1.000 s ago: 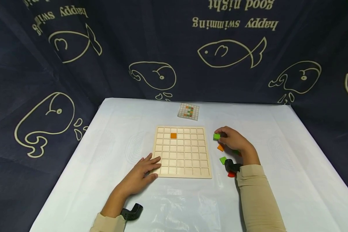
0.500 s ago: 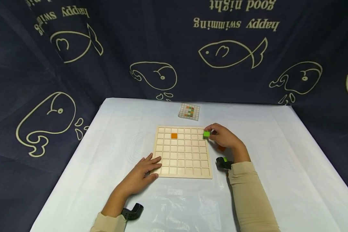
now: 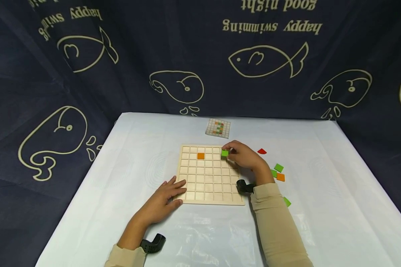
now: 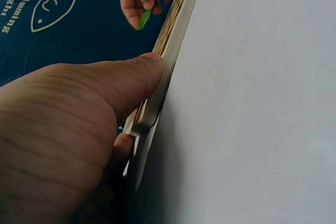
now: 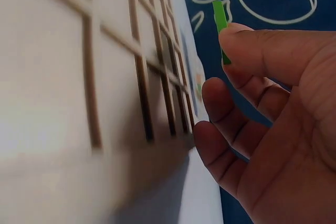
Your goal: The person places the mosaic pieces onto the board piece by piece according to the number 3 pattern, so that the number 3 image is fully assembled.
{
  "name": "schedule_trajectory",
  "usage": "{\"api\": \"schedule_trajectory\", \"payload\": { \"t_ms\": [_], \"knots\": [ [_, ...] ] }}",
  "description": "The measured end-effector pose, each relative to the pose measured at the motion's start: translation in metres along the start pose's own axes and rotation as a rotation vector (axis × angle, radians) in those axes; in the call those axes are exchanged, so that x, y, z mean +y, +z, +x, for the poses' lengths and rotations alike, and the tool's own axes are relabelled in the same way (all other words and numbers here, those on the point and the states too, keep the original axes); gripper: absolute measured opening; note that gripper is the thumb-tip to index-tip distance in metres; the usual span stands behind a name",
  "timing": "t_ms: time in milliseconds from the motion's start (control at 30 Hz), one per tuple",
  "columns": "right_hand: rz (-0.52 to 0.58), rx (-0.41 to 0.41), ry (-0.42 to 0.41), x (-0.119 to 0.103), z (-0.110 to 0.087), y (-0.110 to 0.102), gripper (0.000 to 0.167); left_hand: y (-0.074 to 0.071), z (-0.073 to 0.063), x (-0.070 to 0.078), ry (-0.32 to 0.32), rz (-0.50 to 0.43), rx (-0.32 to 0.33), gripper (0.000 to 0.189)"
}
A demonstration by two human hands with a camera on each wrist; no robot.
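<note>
A square green tile (image 3: 224, 152) is pinched between the thumb and fingertips of my right hand (image 3: 244, 155). It is held over the upper right part of the wooden grid board (image 3: 204, 178). In the right wrist view the tile (image 5: 221, 32) stands on edge, raised off the board, while the other fingers bend loosely below. One orange tile (image 3: 201, 156) sits in a cell near the board's top left. My left hand (image 3: 162, 200) rests at the board's lower left corner, fingers spread over the edge. The left wrist view shows its thumb (image 4: 139, 74) against the board's side.
A small pattern card (image 3: 218, 128) with coloured squares lies behind the board. Loose tiles are scattered on the white table to the right: a red rounded piece (image 3: 261, 151), an orange square (image 3: 280, 177) and several green ones (image 3: 279, 167). A dark fish-print cloth (image 3: 187, 44) hangs behind.
My right hand has carried the green tile leftward from the table right of the board to over its upper right cells, uncovering loose tiles. The left hand has stayed in place.
</note>
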State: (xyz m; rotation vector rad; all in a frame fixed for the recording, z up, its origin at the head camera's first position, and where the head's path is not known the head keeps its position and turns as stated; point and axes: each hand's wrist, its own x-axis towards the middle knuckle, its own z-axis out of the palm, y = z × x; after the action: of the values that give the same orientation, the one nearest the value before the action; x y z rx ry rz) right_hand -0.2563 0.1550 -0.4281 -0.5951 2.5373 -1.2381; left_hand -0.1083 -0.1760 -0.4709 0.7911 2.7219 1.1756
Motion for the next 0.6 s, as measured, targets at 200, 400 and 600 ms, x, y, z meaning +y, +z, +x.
{"api": "schedule_trajectory", "payload": {
  "t_ms": [200,400,600],
  "knots": [
    [-0.031,-0.044,-0.057,-0.005,0.014,0.009,0.031,0.0,-0.001,0.0,0.004,-0.002,0.0,0.04],
    [-0.041,-0.07,-0.064,-0.009,0.025,0.015,0.03,0.001,0.0,0.0,0.002,-0.001,-0.002,0.041],
    [-0.061,-0.1,-0.092,-0.009,0.036,0.022,0.031,-0.001,0.0,0.0,0.0,0.002,-0.002,0.041]
  ]
}}
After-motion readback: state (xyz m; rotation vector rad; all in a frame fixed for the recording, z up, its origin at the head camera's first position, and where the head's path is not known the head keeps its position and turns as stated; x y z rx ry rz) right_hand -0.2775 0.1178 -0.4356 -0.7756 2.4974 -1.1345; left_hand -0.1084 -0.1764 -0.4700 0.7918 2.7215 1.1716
